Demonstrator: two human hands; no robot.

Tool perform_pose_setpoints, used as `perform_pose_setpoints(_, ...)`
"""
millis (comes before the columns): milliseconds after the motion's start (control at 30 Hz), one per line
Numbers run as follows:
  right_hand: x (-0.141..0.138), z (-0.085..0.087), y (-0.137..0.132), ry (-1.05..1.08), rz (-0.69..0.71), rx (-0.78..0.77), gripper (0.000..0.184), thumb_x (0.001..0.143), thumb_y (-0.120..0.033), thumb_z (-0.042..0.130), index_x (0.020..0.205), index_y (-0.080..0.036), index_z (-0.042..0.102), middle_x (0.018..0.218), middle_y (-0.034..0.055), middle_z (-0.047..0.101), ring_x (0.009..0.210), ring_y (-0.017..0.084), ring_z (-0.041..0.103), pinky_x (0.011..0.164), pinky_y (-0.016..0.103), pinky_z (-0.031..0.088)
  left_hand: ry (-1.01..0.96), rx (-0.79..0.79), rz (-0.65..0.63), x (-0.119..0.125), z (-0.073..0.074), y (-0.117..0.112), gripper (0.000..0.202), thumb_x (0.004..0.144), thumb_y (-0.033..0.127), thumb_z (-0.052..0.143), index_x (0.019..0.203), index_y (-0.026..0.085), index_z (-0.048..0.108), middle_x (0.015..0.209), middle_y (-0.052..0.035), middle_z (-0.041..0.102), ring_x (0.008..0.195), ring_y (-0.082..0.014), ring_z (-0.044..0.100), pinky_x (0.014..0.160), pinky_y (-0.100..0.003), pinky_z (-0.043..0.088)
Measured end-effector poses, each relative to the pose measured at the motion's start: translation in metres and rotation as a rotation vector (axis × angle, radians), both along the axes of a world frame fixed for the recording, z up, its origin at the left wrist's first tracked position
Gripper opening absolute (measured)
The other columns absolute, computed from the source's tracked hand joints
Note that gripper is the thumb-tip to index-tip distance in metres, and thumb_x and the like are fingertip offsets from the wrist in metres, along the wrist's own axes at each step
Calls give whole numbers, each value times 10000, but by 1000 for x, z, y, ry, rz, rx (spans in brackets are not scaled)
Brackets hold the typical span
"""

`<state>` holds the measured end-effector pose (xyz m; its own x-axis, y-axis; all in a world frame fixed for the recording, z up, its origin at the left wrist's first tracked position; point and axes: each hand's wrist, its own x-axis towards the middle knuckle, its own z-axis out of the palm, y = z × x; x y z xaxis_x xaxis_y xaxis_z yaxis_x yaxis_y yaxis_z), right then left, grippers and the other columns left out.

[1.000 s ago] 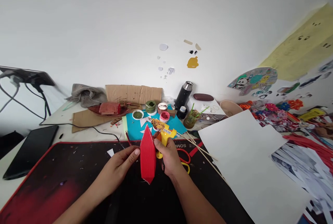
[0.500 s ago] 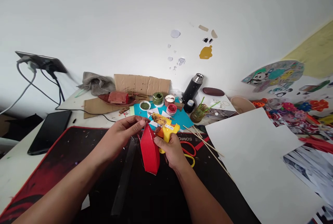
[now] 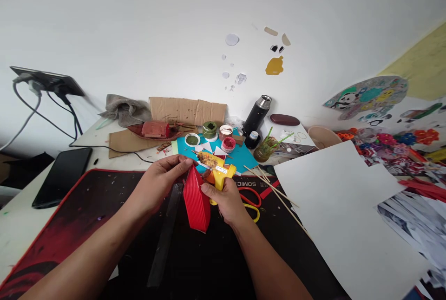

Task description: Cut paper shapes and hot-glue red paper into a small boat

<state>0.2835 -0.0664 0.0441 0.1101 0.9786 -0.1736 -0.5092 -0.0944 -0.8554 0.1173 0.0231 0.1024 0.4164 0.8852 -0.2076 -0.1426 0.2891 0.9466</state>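
A red piece of corrugated card [image 3: 195, 203], folded with a pointed top, hangs upright between my hands above the dark mat. My left hand [image 3: 159, 180] is closed in a pinch at its top tip. In my right hand [image 3: 228, 201] is a yellow glue gun [image 3: 220, 175], its stained nozzle end aimed left and away from me. The right thumb rests against the card's right edge; whether other right fingers also grip the card is hidden. Just right of that hand lie scissors with red and yellow handles [image 3: 251, 197], partly covered by it.
Open paint jars [image 3: 209, 129] stand on blue card [image 3: 181, 146] behind my hands. A black flask [image 3: 256, 116] and a jar with green stems [image 3: 264, 151] are at the back. Thin sticks [image 3: 282, 193] and a large white sheet [image 3: 334, 207] lie right; a phone [image 3: 62, 177] lies left.
The whole scene has shifted slightly left in the view. Both hands keep their grips, and the card and glue gun stay in nearly the same position relative to each other.
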Motion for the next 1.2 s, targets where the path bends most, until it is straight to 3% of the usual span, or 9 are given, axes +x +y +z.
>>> perform_pose_setpoints(133,0,4,-1,57,1,14,523,689,-493,1076,1054,-202,841,948,26,835,847,193,768,849,308,601,-118,-149,-13,0,-2,-1,561,594,617,1069,842,157,863,780,-70,739,722,-176,628,681,-271,544)
perform_pose_setpoints(267,0,6,-2,102,-18,-7,541,653,-495,1093,1018,-203,821,931,28,816,822,188,758,813,297,599,-196,-230,-59,-1,0,-3,510,575,511,1106,803,136,848,693,-14,633,610,-96,512,551,-200,431)
perform_pose_setpoints(400,-1,5,-3,141,-17,-21,571,631,-489,1104,1019,-208,794,918,30,800,794,183,751,787,293,600,-276,-239,-127,-1,0,-5,436,607,435,1107,784,143,835,624,32,525,552,-59,383,486,-174,301)
perform_pose_setpoints(733,-6,13,-4,168,50,-76,607,586,-575,1095,978,-238,779,887,35,767,771,210,719,754,316,595,-334,-244,-233,-2,-5,-3,369,711,388,1058,876,160,820,581,50,503,506,-57,296,473,-193,237)
perform_pose_setpoints(1200,-8,7,-4,217,29,-114,633,550,-557,1125,979,-221,802,856,19,770,703,156,691,670,253,586,-261,-231,-202,-3,4,-8,442,679,434,1063,867,179,755,539,93,432,475,-43,237,439,-183,179)
